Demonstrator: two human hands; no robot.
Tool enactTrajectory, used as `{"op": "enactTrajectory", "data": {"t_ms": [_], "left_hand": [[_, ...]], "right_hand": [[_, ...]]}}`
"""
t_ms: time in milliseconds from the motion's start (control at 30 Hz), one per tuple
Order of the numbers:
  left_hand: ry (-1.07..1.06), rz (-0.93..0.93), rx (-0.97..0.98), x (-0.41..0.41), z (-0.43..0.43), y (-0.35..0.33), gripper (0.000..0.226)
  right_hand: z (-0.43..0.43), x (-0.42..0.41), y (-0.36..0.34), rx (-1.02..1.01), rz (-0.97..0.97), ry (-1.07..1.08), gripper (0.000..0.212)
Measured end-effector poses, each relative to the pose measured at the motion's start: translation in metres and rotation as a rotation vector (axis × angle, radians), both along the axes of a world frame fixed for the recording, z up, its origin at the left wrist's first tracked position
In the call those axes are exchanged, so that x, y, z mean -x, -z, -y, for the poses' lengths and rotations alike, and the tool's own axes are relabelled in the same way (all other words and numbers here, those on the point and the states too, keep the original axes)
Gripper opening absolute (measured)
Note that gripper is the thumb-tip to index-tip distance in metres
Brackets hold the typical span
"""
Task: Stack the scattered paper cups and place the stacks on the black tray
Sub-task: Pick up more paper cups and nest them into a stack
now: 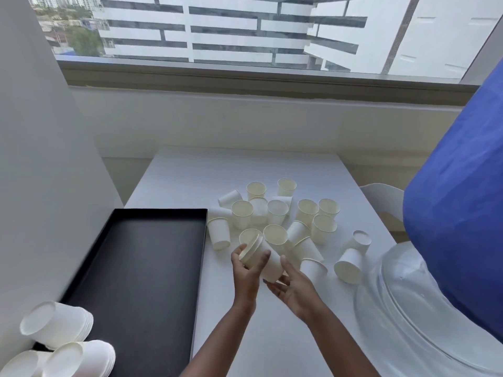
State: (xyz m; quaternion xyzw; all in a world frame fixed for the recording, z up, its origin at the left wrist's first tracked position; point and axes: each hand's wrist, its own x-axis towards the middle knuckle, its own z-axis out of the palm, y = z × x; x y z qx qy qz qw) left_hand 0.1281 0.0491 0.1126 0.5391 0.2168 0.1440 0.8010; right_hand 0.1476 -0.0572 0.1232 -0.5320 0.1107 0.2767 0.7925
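Note:
Several white paper cups [276,212] lie scattered on the white table [245,170], some upright, some tipped over. Both hands hold a short stack of cups [265,261] tilted on its side above the table, rims pointing up and left. My left hand [246,276] grips the stack near its rims. My right hand [294,289] supports its base from below. The black tray [141,268] lies to the left of my hands. At its near left corner rest three stacks of cups [58,326] on their sides.
A large water bottle with a blue top and clear body [435,268] stands at the right edge. A white chair back [383,197] shows behind the table's right side. A white wall panel [40,159] borders the left, and a window ledge [258,91] runs behind.

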Motion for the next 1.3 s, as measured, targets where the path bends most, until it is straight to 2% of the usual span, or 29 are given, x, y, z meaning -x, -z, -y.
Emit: {"op": "enactTrajectory", "data": {"t_ms": [133,167,267,300,367,433,533,600,833,933,1067,1200,1300], "left_hand": [[-0.048,-0.042,-0.046,0.002,-0.004,0.005,0.065],[-0.056,-0.054,-0.079,0.002,-0.006,0.007,0.072],[-0.037,-0.085,-0.193,0.003,-0.012,0.011,0.094],[-0.024,-0.097,-0.232,0.004,-0.015,0.012,0.097],[0.003,-0.12,-0.302,0.004,-0.02,0.015,0.099],[0.034,-0.14,-0.36,0.003,-0.024,0.018,0.096],[0.072,-0.164,-0.439,0.005,-0.029,0.021,0.093],[0.102,-0.174,-0.486,0.007,-0.031,0.024,0.094],[0.209,-0.239,-0.689,0.013,-0.035,0.031,0.099],[0.278,-0.261,-0.84,0.014,-0.036,0.033,0.101],[0.33,-0.318,-1.04,0.014,-0.033,0.035,0.1],[0.321,-0.342,-1.037,0.01,-0.03,0.035,0.102],[0.293,-0.331,-0.987,0.008,-0.028,0.031,0.104]], "right_hand": [[-0.002,0.0,0.007,0.2,0.11,-0.11,0.027],[0.0,-0.002,0.009,0.338,0.175,-0.102,0.027],[0.013,-0.014,0.02,0.926,0.487,0.001,0.03],[0.018,-0.019,0.022,1.031,0.558,0.039,0.033],[0.026,-0.028,0.028,1.156,0.584,0.073,0.043],[0.033,-0.038,0.032,1.233,0.482,0.049,0.055],[0.038,-0.05,0.039,1.209,0.23,0.003,0.067],[0.04,-0.053,0.042,1.155,0.139,-0.025,0.067],[0.039,-0.037,0.048,1.035,0.077,0.038,0.065],[0.033,-0.03,0.045,0.945,0.147,0.106,0.073],[0.013,-0.031,0.034,0.771,0.347,0.215,0.063],[-0.015,-0.025,0.016,0.633,0.505,0.205,0.063],[-0.03,-0.017,0.01,0.618,0.631,0.121,0.064]]}}
